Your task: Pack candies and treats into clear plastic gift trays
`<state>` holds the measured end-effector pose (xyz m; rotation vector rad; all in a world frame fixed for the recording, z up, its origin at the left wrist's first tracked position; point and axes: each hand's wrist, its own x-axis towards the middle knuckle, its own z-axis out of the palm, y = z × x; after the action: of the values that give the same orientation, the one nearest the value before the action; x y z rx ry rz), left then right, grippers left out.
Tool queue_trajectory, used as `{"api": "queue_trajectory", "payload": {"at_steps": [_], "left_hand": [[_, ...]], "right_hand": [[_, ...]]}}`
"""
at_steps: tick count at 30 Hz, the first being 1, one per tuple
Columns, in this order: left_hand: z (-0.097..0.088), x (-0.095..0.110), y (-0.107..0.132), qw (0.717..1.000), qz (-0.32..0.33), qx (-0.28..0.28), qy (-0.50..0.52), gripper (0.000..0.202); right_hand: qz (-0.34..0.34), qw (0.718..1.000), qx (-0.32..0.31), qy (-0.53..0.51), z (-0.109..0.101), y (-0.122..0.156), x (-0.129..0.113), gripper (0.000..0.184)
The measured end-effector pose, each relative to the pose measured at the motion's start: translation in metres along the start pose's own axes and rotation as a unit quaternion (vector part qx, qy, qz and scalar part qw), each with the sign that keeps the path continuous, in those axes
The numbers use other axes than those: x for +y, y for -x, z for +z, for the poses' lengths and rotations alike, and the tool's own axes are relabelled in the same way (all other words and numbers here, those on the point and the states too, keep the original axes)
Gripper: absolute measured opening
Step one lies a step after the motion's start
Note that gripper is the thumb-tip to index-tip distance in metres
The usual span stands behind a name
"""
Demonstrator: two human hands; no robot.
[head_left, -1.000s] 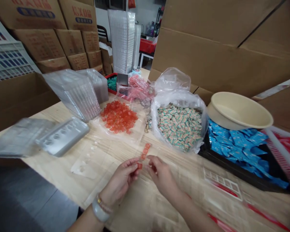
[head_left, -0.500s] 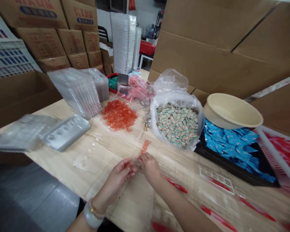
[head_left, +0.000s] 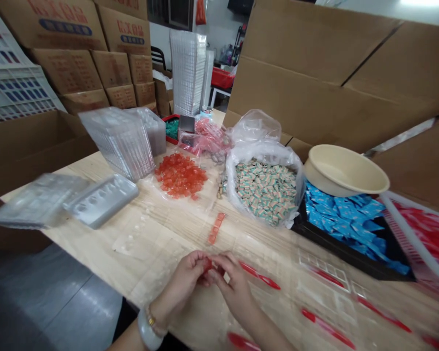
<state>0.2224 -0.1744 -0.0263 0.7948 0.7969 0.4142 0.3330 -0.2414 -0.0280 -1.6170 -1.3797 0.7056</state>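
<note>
Close together above the front of the table, my left hand (head_left: 185, 277) and my right hand (head_left: 234, 278) meet around a small red piece (head_left: 207, 264). Fingers of both hands are closed on it, so most of it is hidden. Just beyond them lies a short row of orange-red squares (head_left: 216, 228), apart from my fingers, in what looks like a transparent plastic tray. Farther back is a heap of similar orange-red pieces (head_left: 181, 174) on a plastic sheet. Beside my right hand, a slim red plastic object (head_left: 259, 275) lies in the transparent trays.
A plastic bag of small green-and-beige packets (head_left: 265, 190) stands ahead. To its right are blue packets (head_left: 342, 229) in a black tray, under a cream basin (head_left: 347, 170). Stacked transparent trays (head_left: 119, 141) stand at left. Cardboard (head_left: 314, 83) walls the far side.
My right hand has drawn back from the row of orange-red squares to my left hand. The row now lies uncovered, and a red piece shows between my fingers.
</note>
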Motion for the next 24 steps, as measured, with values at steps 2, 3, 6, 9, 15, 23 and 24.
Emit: {"api": "queue_trajectory", "payload": {"at_steps": [2,3,6,9,15,23,24], "left_hand": [[0.005,-0.005,0.001,1.000,-0.020,-0.015,0.003,0.024],[0.007,-0.007,0.000,0.999,-0.026,-0.023,-0.007,0.025],[0.005,-0.006,0.000,0.994,-0.013,-0.019,-0.110,0.029],[-0.012,-0.001,0.004,0.939,0.119,0.065,-0.317,0.030],[-0.046,-0.019,0.012,0.763,0.246,0.093,-0.591,0.037],[-0.042,-0.025,0.015,0.731,0.283,0.102,-0.612,0.038],[-0.041,-0.022,0.018,0.729,0.298,0.106,-0.607,0.037]], "right_hand": [[0.006,1.000,0.017,-0.011,-0.001,0.004,0.001,0.017],[0.004,1.000,0.022,-0.011,-0.003,0.005,0.001,0.015],[-0.014,0.999,0.033,0.028,-0.009,0.001,0.000,0.013],[-0.028,0.993,0.032,0.112,-0.011,-0.013,0.005,0.016],[-0.084,0.948,-0.104,0.289,0.007,-0.036,0.029,0.018],[-0.063,0.942,-0.081,0.319,0.014,-0.028,0.027,0.019],[-0.060,0.950,-0.071,0.299,0.013,-0.026,0.025,0.019]]}}
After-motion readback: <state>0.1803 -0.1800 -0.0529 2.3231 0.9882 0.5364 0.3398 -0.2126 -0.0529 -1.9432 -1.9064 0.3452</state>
